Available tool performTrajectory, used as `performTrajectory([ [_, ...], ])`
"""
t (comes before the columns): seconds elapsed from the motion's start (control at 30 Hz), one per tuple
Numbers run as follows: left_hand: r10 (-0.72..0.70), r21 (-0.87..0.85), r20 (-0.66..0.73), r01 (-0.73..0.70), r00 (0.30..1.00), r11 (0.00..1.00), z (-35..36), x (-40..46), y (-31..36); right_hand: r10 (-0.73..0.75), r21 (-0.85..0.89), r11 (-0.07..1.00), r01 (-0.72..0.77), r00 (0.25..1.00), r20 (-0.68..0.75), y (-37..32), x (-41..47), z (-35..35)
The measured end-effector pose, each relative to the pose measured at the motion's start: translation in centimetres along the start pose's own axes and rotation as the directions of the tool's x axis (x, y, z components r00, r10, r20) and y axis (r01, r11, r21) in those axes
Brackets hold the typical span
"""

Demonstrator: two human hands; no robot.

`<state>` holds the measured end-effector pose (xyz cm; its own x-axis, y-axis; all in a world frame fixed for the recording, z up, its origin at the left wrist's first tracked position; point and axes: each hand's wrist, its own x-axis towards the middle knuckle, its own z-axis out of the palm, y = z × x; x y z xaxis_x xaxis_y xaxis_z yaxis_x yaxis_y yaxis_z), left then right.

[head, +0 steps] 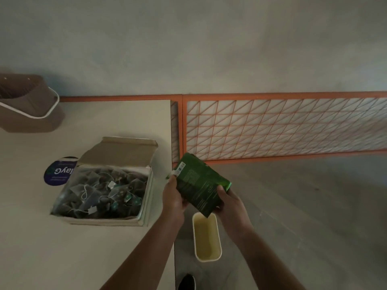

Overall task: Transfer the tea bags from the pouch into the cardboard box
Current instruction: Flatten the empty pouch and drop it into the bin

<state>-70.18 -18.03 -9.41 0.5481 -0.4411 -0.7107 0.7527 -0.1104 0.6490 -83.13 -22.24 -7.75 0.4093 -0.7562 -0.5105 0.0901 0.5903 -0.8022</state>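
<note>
The green pouch (199,185) is held tilted in the air past the table's (62,248) right edge, left hand (172,197) gripping its upper-left corner, right hand (228,200) curled round its lower-right side. At its nine o'clock, the cardboard box (144,206) sits on the table, lid flapped back, heaped with tea bags (100,191). At six o'clock, below the pouch, stands a cream bin (206,237) showing only its pale inside. At ten o'clock, far off, a brown basket (27,103).
</note>
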Motion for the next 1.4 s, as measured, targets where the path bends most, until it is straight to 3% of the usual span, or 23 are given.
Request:
performTrajectory([
  [0.2,-0.191,-0.034,-0.006,0.191,0.981,0.981,-0.5,1.9,-2.2,-0.041,-0.313,0.949,0.033,0.999,-0.018,2.0,0.5,-2.2],
  [0.4,-0.305,0.058,-0.049,0.307,0.951,0.95,-1.4,2.7,-6.6,0.009,-0.421,0.906,-0.051,0.995,-0.101,6.1,1.7,-6.9],
  [0.6,-0.269,0.072,-0.069,0.274,0.961,0.959,-1.2,3.0,-13.6,0.027,-0.485,0.871,-0.081,0.993,-0.118,8.7,2.1,-11.9],
  [0.73,-0.182,0.185,-0.146,0.207,0.972,0.961,-2.0,4.4,-19.1,-0.017,-0.631,0.774,-0.048,0.995,-0.096,10.4,3.0,-15.3],
  [0.87,-0.208,0.295,-0.075,0.221,0.975,0.93,-3.3,7.2,-24.3,-0.069,-0.725,0.688,-0.014,0.994,-0.085,13.3,5.0,-18.1],
  [1.0,-0.111,0.675,-0.053,0.117,0.992,0.729,-4.9,9.8,-27.5,-0.06,-0.725,0.689,-0.015,0.995,-0.078,17.1,7.0,-19.8],
  [1.1,0.02,0.738,-0.081,0.046,0.996,0.673,-6.3,12.4,-29.2,-0.05,-0.785,0.619,0.009,0.998,-0.028,20.3,9.3,-20.8],
  [1.23,0.151,0.88,-0.009,-0.064,0.988,0.471,-8.1,17.1,-32.4,-0.033,-0.853,0.521,0.024,0.999,0.009,25.5,14.0,-22.0],
  [1.4,0.189,0.934,0.077,-0.137,0.979,0.33,-10.0,22.9,-36.7,-0.019,-0.908,0.419,0.023,1.0,0.016,32.5,20.3,-23.0],
])
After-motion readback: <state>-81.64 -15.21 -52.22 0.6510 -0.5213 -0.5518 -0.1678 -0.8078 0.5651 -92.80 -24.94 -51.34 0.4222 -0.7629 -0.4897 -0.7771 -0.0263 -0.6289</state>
